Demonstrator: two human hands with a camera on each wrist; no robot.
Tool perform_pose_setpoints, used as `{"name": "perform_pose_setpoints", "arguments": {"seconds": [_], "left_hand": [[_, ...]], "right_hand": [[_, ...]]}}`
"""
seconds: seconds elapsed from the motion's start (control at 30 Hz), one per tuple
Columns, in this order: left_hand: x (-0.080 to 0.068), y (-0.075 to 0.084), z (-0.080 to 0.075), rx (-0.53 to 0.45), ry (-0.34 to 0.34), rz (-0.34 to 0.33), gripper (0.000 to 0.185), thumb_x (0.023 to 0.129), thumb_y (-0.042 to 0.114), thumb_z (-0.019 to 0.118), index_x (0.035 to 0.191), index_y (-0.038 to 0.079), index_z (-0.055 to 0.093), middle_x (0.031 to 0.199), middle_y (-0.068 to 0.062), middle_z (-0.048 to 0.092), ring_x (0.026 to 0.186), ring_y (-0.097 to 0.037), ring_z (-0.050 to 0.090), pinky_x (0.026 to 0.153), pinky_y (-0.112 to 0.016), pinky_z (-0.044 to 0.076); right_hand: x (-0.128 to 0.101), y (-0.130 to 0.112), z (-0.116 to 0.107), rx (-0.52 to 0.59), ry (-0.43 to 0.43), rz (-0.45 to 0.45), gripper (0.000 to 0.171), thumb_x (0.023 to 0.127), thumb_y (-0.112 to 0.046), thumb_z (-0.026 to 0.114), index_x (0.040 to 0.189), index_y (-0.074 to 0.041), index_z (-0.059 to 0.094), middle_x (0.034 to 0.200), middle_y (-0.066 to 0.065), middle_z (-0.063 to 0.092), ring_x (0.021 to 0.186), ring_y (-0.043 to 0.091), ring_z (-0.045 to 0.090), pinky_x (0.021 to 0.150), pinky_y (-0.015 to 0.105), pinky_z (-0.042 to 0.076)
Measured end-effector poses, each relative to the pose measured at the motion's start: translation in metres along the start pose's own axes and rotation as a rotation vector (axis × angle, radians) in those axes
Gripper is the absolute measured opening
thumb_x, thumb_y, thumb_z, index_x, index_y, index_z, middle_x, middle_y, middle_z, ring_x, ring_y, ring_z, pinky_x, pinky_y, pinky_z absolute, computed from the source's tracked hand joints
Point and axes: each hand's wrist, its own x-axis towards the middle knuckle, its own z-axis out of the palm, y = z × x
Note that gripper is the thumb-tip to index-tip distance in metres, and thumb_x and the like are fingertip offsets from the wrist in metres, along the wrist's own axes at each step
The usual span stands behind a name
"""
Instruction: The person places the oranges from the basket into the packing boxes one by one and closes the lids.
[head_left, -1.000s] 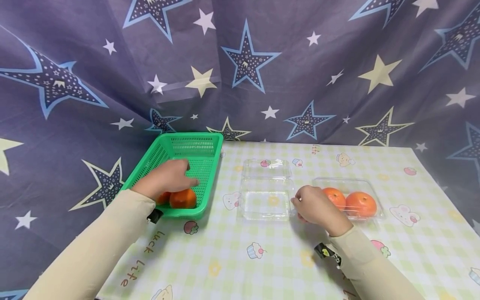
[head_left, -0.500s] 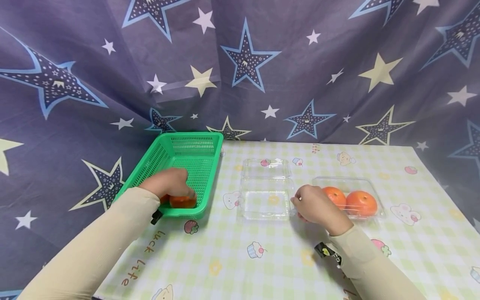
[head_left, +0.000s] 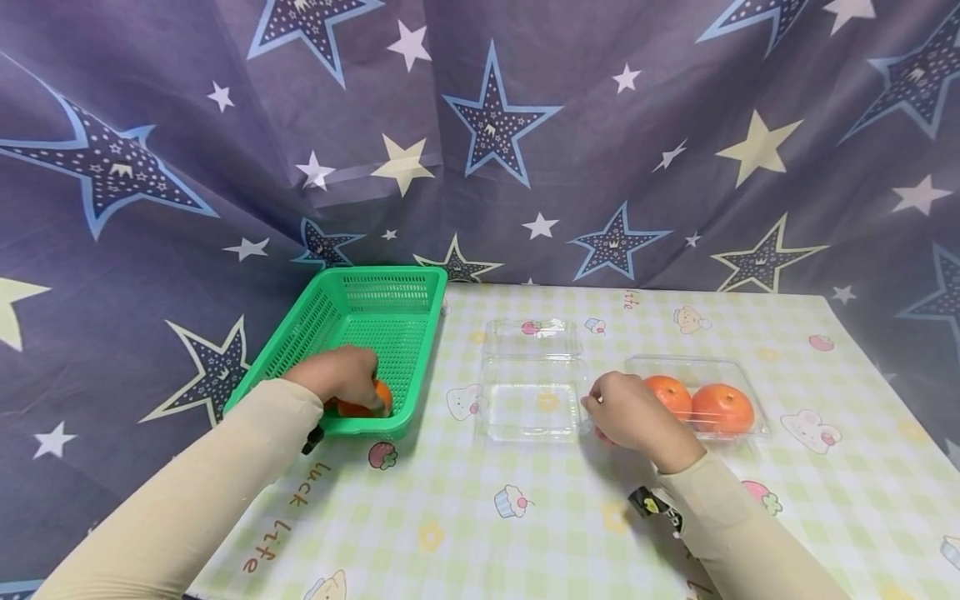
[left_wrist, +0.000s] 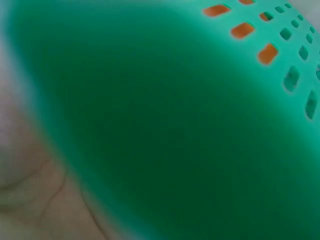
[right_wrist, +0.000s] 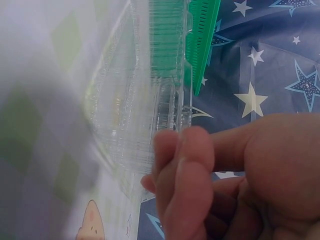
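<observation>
Head view: orange (head_left: 385, 393) in basket (head_left: 395, 340), near end, beneath left hand (head_left: 339, 373); step judged to be grasping.
Left hand's fingers curl round the orange; next move would call for a firm hold and a lift above the basket wall. Right hand's (head_left: 628, 413) fingers appear to pinch the open box's (head_left: 531, 408) edge.

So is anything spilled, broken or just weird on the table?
No, nothing stands out. The green basket stands upright, the open clear box shows no crack that I can see, and the two orange fruits rest inside the other clear box. No spill shows either.
</observation>
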Motion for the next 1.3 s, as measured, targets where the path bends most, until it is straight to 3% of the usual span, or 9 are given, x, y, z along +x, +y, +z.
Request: {"name": "perform_pose_setpoints", "arguments": {"seconds": [0.47,0.83,1.07,1.3], "left_hand": [[-0.003,-0.006,-0.006,-0.059,0.024,-0.007,0.04,0.079,0.034,0.086,0.1,0.007,0.065,0.091,-0.008,0.065,0.071,-0.023,0.059,0.06,-0.033,0.048],[-0.01,-0.01,-0.019,-0.054,0.194,0.011,0.069,0.075,0.051,0.087,0.119,0.002,0.064,0.108,-0.013,0.067,0.089,-0.029,0.06,0.073,-0.039,0.053],[-0.016,-0.012,-0.023,-0.092,0.316,0.028,0.072,0.075,0.053,0.085,0.124,0.003,0.064,0.108,-0.013,0.068,0.093,-0.03,0.06,0.074,-0.039,0.053],[-0.028,-0.003,-0.032,-0.153,0.413,0.053,0.072,0.076,0.056,0.083,0.123,0.005,0.063,0.104,-0.012,0.069,0.09,-0.03,0.06,0.072,-0.037,0.052]], "right_hand": [[0.0,0.0,0.0,-0.001,-0.001,0.005,0.024,0.103,-0.019,0.059,0.088,-0.004,0.07,0.051,-0.002,0.061,0.046,0.015,0.057,0.05,0.029,0.044],[0.0,0.001,0.0,0.009,-0.003,0.004,0.024,0.103,-0.019,0.059,0.091,-0.002,0.071,0.051,-0.002,0.062,0.046,0.014,0.057,0.049,0.029,0.044],[0.0,-0.001,0.0,0.018,-0.006,0.009,0.023,0.103,-0.019,0.059,0.092,-0.002,0.071,0.052,-0.001,0.063,0.046,0.015,0.058,0.049,0.029,0.044],[0.0,0.0,0.0,0.013,-0.006,0.013,0.023,0.103,-0.019,0.06,0.092,-0.002,0.07,0.052,-0.002,0.062,0.046,0.014,0.057,0.049,0.028,0.044]]}}
